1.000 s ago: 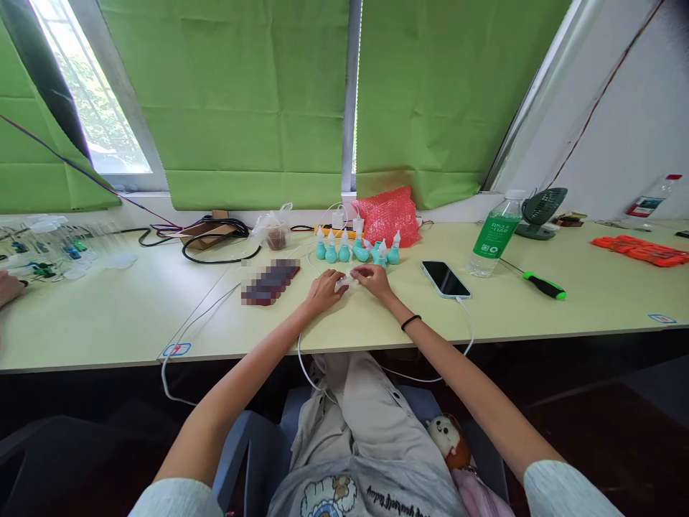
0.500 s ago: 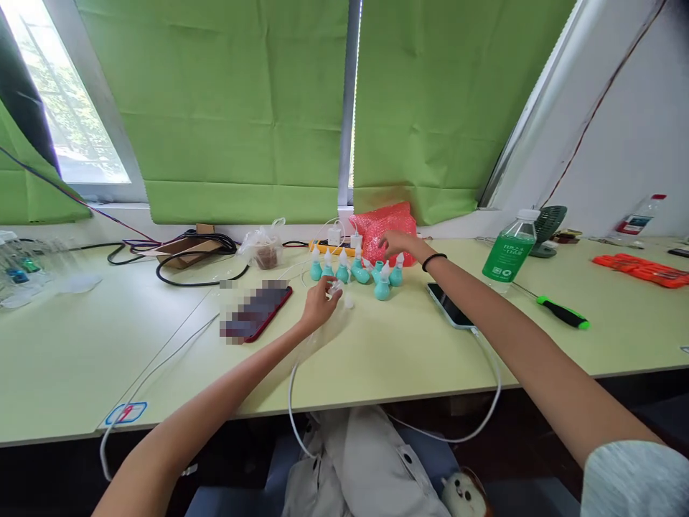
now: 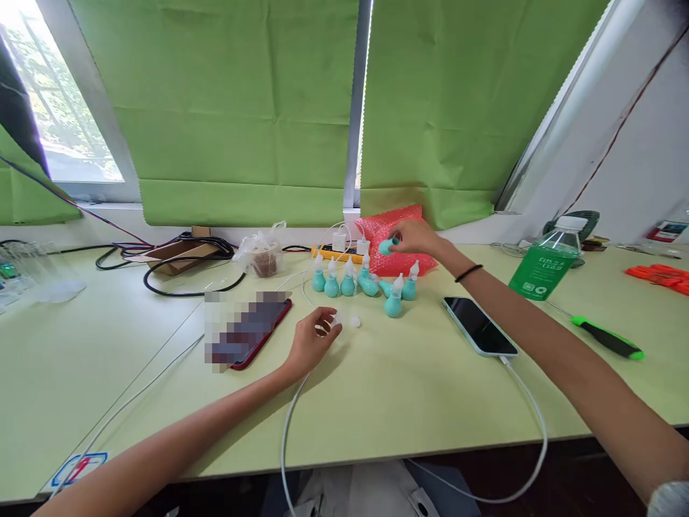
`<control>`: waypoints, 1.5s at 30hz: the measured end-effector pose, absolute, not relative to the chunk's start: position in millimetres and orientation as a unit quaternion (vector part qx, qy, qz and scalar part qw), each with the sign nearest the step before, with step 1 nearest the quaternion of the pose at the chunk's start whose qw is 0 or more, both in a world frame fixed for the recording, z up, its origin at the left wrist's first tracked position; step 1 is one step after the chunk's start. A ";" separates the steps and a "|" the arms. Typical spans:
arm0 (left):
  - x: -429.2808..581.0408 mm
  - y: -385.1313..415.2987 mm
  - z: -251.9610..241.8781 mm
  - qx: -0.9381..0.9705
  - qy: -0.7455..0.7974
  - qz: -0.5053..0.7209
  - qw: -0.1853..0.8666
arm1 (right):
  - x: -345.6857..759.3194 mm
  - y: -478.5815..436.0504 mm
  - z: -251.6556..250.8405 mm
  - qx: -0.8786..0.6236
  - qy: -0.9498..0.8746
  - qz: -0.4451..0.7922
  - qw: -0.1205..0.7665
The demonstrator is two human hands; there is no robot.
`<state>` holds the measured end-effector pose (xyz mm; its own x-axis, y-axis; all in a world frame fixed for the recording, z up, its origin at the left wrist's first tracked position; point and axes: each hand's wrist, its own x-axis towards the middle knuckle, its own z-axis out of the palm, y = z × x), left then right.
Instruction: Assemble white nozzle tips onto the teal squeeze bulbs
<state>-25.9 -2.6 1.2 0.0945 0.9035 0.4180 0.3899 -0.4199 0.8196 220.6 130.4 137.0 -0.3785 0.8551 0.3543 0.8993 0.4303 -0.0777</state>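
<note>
The right hand (image 3: 409,239) grips a teal bulb (image 3: 386,246) between its fingers, raised above the tabletop (image 3: 377,402) in front of a red bubble-wrap bag (image 3: 371,222); a black band (image 3: 468,273) circles that wrist. The left hand (image 3: 315,337) rests low over the tabletop, its fingers curled and closed around a small clear piece (image 3: 336,318), with a whitish piece (image 3: 355,322) lying just beside it. Beyond the hands stands a cluster of teal bulbs (image 3: 347,286), most upright with clear pointed tips and a couple lying over. The most prominent writing is on the water bottle (image 3: 546,262) to the right: its green label carries white Chinese characters in two lines, too blurred to read surely, above a square mark and a round one. At the far right edge, another bottle (image 3: 666,231) bears a dark red label whose print is too small to make out. A sticker (image 3: 80,468) at the near left shows a blue outline around a red mark like an upward arrow. A phone (image 3: 479,327) with a dark screen lies near the water bottle, a white cable (image 3: 538,424) plugged into it, and a green-and-black screwdriver (image 3: 608,337) lies to its right. Left of the left hand lies a red-edged phone (image 3: 258,337), its screen pixelated over. White plugs (image 3: 339,240) sit at a yellow power strip (image 3: 352,257) behind the bulbs.
</note>
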 end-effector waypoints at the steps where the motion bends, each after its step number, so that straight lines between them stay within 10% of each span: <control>1: -26.3 -2.9 1.1 0.687 0.468 0.481 0.279 | 218.1 117.5 144.3 -0.517 -0.829 -0.071 0.201; 14: -27.4 -15.7 6.9 0.582 0.441 0.555 0.397 | 149.2 -4.5 0.6 -0.300 -0.869 0.217 0.329; 45: -26.8 -26.5 14.2 0.578 0.417 0.436 0.549 | 161.3 -6.1 -5.3 -0.333 -0.891 -0.017 0.307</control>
